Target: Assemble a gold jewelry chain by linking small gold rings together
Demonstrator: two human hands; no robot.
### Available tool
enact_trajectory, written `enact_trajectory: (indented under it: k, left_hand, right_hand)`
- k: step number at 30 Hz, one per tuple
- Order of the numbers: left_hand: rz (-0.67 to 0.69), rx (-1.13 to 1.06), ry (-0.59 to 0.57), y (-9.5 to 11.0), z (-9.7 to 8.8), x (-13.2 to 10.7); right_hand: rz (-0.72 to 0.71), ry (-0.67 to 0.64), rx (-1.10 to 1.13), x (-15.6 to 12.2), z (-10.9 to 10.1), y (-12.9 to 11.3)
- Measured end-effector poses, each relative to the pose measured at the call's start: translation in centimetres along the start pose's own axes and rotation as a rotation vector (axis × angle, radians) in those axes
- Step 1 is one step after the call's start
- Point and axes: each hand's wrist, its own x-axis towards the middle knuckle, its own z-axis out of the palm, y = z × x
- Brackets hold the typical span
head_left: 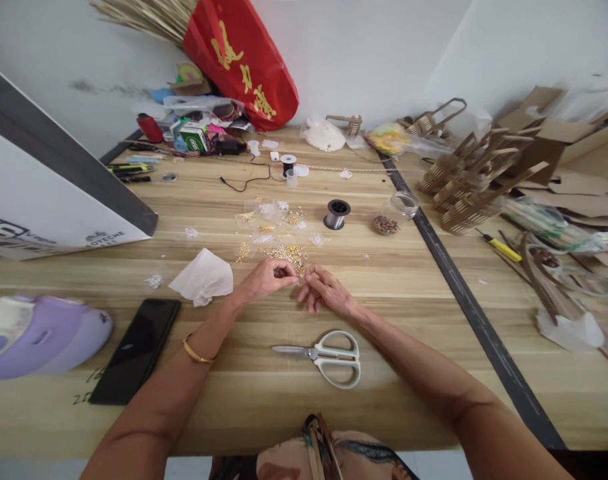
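Note:
My left hand (270,279) and my right hand (326,291) meet fingertip to fingertip over the middle of the table. Thumb and forefinger are pinched on each side, and what lies between them is too small to make out. Just beyond the fingers spreads a loose pile of tiny gold and silver beads (290,253), with small clear bags (269,212) behind it. Scissors with pale green handles (338,359) lie closed below my hands, blades pointing left. A spool of fine wire (337,215) stands farther back to the right.
Left of my hands are a crumpled tissue (204,277), a black phone (135,352) and a purple bottle (59,337). A jar of dark beads (395,213) lies tipped at right, near small woven baskets (464,180) and a yellow cutter (504,249). A large white box (59,180) stands at left.

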Motion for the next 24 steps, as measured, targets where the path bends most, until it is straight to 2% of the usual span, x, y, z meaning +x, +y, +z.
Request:
enact_trajectory:
  k: [6, 13, 19, 24]
  left_hand:
    - [-0.028, -0.068, -0.026, -0.4, 0.2, 0.1]
    - [-0.092, -0.175, -0.079, -1.1, 0.6, 0.2]
    - [-0.153, -0.291, -0.206, -1.2, 1.0, -0.1]
    - [-0.161, -0.256, -0.262, -0.6, 1.4, -0.2]
  right_hand:
    - [-0.113, 0.101, -0.134, 0.1, -0.1, -0.1]
    - [-0.206, 0.162, -0.275, -0.1, -0.5, -0.2]
    - [-0.281, 0.187, -0.397, -0.1, -0.7, -0.3]
    - [-0.31, 0.173, -0.413, -0.1, -0.8, 0.0]
